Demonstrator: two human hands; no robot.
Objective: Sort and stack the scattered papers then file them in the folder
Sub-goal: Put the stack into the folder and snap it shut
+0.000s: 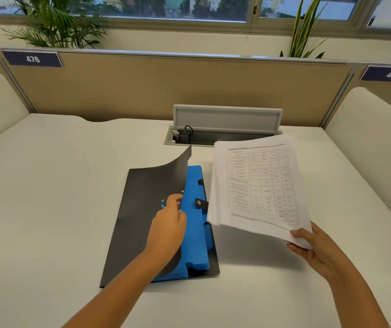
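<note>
Folder held open, stack ready to file

Left hand (pixel 168 223) pinches the folder (pixel 142 209) flap; right hand (pixel 312 245) grips the paper stack (pixel 258 185) by one corner, so sheets may fan loose.

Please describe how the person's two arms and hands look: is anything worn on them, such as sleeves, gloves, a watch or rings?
Both forearms are bare as far as the picture shows: no sleeves reach into view. The left hand and the right hand wear no gloves. No watch, bracelet or ring is visible on either wrist or on the fingers that show. There are no markings or cables on the arms.
</note>
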